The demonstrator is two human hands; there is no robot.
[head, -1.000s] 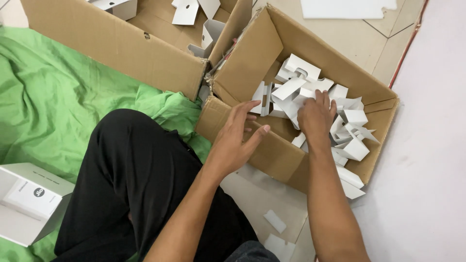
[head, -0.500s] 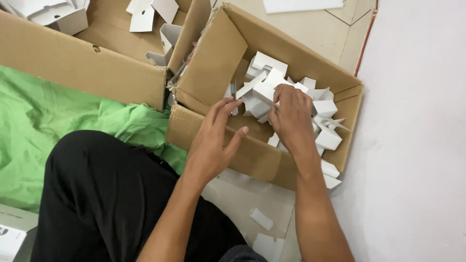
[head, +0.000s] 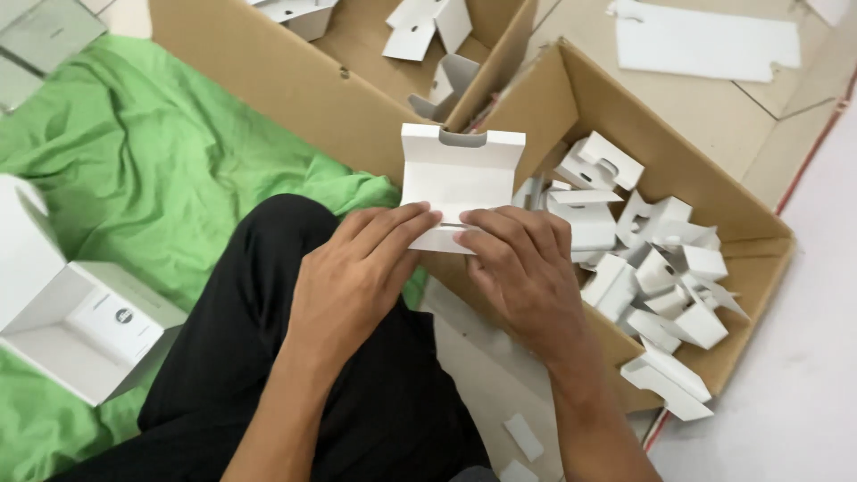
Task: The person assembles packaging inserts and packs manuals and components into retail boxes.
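Observation:
A flat white cardboard insert (head: pixel 457 174) with a notch in its top edge stands upright in front of me, over my black-trousered knee. My left hand (head: pixel 357 268) pinches its lower left edge with the fingertips. My right hand (head: pixel 522 268) grips its lower right edge, the fingers curled over the fold. Both hands meet at the bottom of the piece. Just right of my hands lies an open brown cardboard box (head: pixel 759 259) filled with several folded white inserts (head: pixel 656 259).
A second brown box (head: pixel 295 89) with white pieces lies at the top. Green cloth (head: pixel 134 178) covers the floor on the left, with an open white box (head: pixel 71 312) on it. Flat cardboard sheets (head: pixel 705 40) lie at the top right.
Both hands came out of the right box holding a white insert and now hold it upright over my knee. The view has shifted closer.

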